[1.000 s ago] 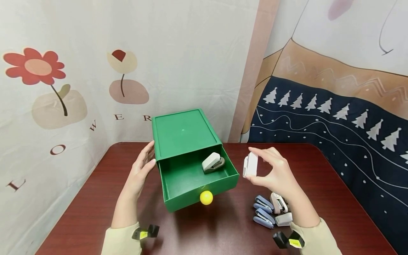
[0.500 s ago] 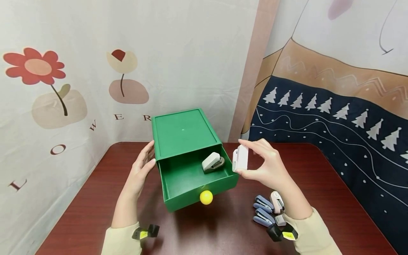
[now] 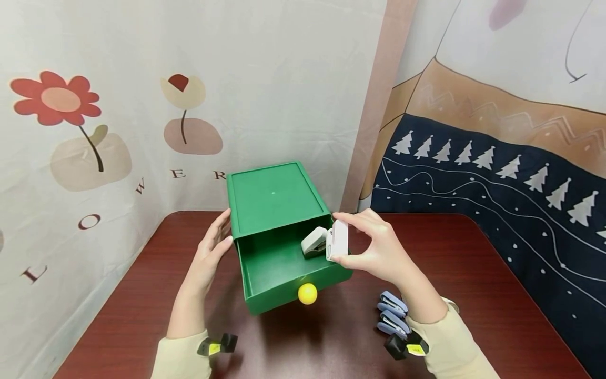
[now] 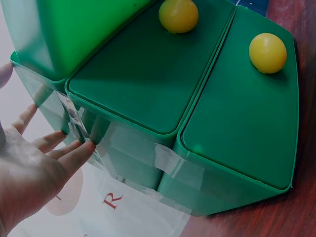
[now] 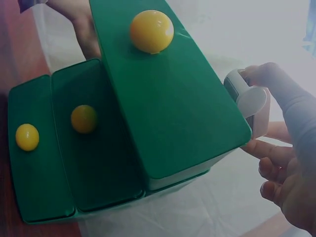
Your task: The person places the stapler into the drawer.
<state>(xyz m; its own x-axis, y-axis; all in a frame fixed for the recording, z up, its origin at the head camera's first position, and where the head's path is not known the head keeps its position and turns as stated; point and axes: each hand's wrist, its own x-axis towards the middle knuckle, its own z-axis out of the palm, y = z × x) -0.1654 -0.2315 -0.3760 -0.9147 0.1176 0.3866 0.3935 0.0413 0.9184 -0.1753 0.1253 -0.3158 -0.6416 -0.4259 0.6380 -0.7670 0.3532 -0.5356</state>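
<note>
Right hand [image 3: 382, 250]: white stapler [image 3: 338, 241] pinched, at three o'clock of green drawer [image 3: 274, 269]; left hand [image 3: 208, 253]: spread, placed at nine o'clock

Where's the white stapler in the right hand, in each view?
Head: white stapler just right of centre, in right hand, overlapping right side of open drawer.
Left wrist: not in it.
Right wrist: right of centre, beside open drawer's corner.
Shared landmark: open drawer (mid-frame; upper left; upper centre).

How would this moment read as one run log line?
Left hand: beside green drawer unit; right hand: pinches white stapler over open top drawer; inside: grey-white stapler; table: two blue staplers
</note>
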